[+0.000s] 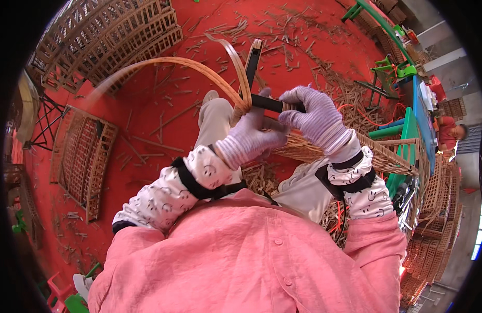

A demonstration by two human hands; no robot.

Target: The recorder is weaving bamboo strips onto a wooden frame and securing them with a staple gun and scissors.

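Over the lap (298, 189), the left hand (251, 134) seems curled around tan strips (199, 67) at a black bar (268, 103); the right hand's (316, 117) fingers grip that bar beside a woven basket (302, 149), contents hidden. A latticed crate (79, 151) lies toward the red floor's (157, 115) left edge.

No lettering, label, brand, number or sign can be read anywhere in view
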